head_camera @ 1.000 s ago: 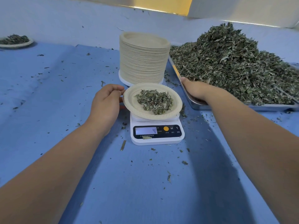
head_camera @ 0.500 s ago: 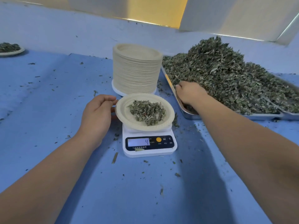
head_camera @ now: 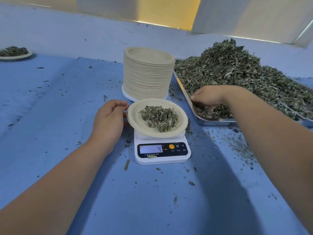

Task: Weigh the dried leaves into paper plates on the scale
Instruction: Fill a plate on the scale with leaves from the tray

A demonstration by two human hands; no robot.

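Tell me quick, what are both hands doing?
Left hand: pinching the rim of the paper plate.
Right hand: fingers curled round dried leaves in the tray.

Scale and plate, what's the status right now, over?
Left hand grips paper plate rim on scale. Right hand digs in dried leaves in tray, grip unclear. Display reads 4. Plate stack stands behind, clear of both.

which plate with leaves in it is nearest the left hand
The plate on the white scale, right beside the left hand; the other filled plate lies at the far left.
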